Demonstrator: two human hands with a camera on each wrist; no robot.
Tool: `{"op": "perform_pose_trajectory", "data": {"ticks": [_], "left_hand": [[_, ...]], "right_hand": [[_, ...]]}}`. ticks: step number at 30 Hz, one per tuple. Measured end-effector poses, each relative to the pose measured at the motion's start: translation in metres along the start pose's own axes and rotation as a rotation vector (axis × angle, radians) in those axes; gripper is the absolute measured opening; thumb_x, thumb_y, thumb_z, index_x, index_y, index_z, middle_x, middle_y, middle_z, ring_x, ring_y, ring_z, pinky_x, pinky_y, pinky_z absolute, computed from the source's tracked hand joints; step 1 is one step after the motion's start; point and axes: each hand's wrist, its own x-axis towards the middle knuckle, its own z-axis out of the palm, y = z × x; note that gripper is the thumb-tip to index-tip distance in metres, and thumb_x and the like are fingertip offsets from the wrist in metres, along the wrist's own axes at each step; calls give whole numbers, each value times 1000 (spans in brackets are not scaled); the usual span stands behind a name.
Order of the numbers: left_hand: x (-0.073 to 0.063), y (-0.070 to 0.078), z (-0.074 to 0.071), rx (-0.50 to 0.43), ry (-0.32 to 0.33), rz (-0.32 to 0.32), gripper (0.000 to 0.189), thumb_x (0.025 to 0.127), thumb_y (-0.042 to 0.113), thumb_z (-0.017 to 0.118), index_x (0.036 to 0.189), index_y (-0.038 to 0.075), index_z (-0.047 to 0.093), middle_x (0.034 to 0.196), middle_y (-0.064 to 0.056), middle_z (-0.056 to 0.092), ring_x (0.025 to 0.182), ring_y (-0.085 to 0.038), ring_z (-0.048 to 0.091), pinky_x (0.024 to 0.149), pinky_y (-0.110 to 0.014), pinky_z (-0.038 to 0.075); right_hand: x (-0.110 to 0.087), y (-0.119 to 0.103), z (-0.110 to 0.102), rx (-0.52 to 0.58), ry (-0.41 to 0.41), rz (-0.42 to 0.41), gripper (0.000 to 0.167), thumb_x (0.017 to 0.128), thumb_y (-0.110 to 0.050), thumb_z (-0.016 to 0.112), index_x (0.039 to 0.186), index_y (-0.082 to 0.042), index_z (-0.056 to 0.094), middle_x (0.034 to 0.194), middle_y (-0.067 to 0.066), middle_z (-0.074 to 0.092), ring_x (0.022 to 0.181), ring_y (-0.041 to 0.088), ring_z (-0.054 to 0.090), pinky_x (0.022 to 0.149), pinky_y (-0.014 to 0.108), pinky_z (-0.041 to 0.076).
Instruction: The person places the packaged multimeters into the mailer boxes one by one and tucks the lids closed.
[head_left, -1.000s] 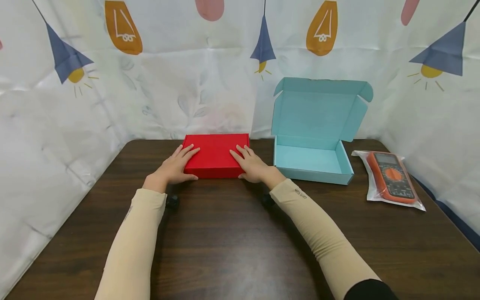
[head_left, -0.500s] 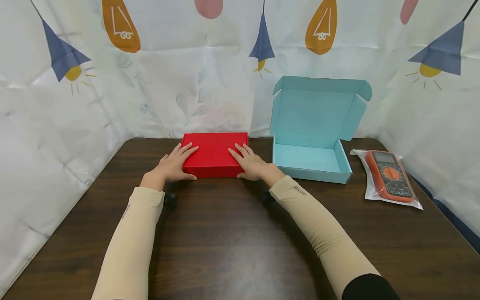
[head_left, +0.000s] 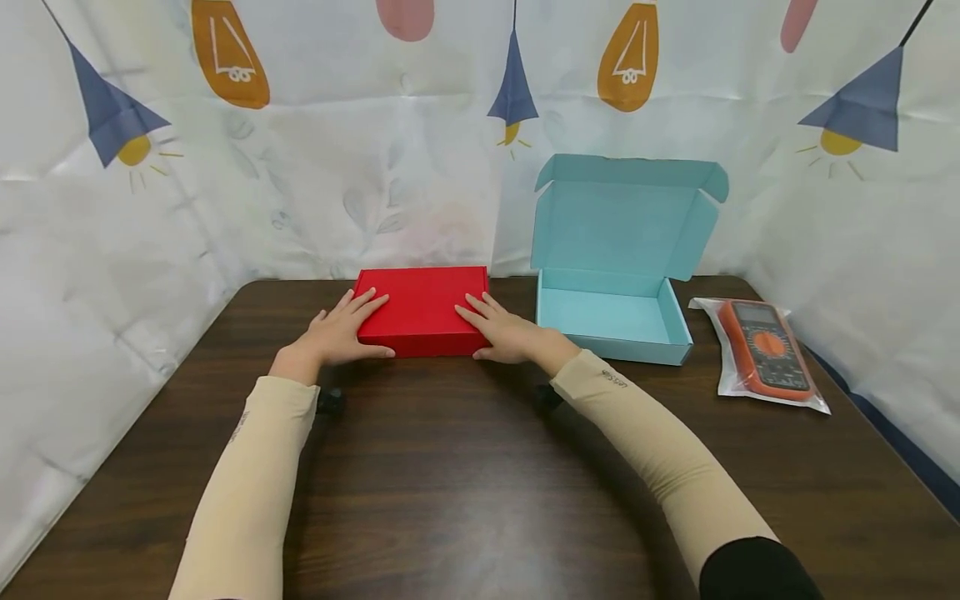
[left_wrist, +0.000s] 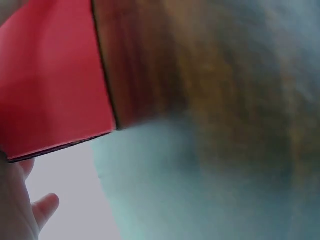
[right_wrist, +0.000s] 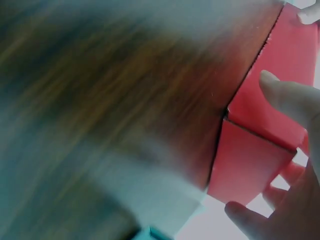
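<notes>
A closed red cardboard box (head_left: pixel 423 302) lies flat at the far side of the table, in the middle. My left hand (head_left: pixel 339 333) is at its left end, fairly straight fingers spread over the top edge and the thumb along the front. At the other end, my right hand (head_left: pixel 506 331) rests its spread fingers on the lid, with the thumb low at the front corner. In the right wrist view the thumb (right_wrist: pixel 290 97) lies across the red side, while the other fingers reach past the end. The left wrist view shows a red panel (left_wrist: pixel 52 75) beside part of the hand.
An open light-blue mailer box (head_left: pixel 611 321) stands right of the red one, its lid raised towards the patterned curtain (head_left: pixel 322 192). Farther right lies an orange multimeter (head_left: pixel 765 348) in a clear plastic bag. The dark wooden table (head_left: pixel 435 483) stretches in front.
The head view has turned slightly, so the scene shifts left. Both forearms have swung a little outward. The red box keeps its place beside the blue one, with both hands still on it.
</notes>
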Motion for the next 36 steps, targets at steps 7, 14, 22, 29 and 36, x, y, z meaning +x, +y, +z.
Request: {"op": "perform_pose_trajectory", "data": {"ticks": [7, 14, 22, 29, 36], "left_hand": [[-2, 5, -6, -19, -19, -22, 89, 96, 57, 59, 164, 13, 22, 169, -18, 13, 152, -50, 7, 114, -74, 5], [-2, 10, -2, -22, 69, -23, 75, 102, 50, 52, 161, 9, 30, 165, -24, 23, 150, -50, 15, 116, -71, 12], [-1, 25, -5, -93, 273, -26, 64, 102, 30, 59, 157, 5, 38, 157, -24, 40, 143, -45, 36, 114, -62, 32], [12, 53, -1, -185, 415, -43, 60, 101, 28, 62, 155, 10, 44, 152, -18, 49, 136, -40, 47, 109, -59, 40], [22, 84, 6, -352, 474, -7, 59, 100, 26, 64, 154, 12, 46, 153, -15, 49, 136, -37, 48, 109, -56, 42]], "right_hand": [[-26, 6, -14, 90, -9, -72, 84, 99, -24, 70, 165, -17, 20, 171, 8, 14, 156, 34, 10, 114, 45, 39], [-56, 16, -26, 70, 94, -162, 76, 99, -19, 69, 163, -14, 29, 166, 10, 29, 151, 30, 28, 112, 45, 41], [-93, 28, -38, 52, 259, -199, 61, 102, -19, 66, 158, -12, 42, 155, 9, 48, 139, 27, 48, 105, 44, 47], [-120, 49, -45, 44, 459, -215, 53, 98, -7, 69, 149, -7, 54, 147, 13, 57, 132, 31, 56, 101, 49, 50], [-143, 69, -56, 82, 577, -109, 47, 101, -6, 65, 147, -5, 56, 144, 18, 58, 131, 38, 55, 101, 56, 47]]}}
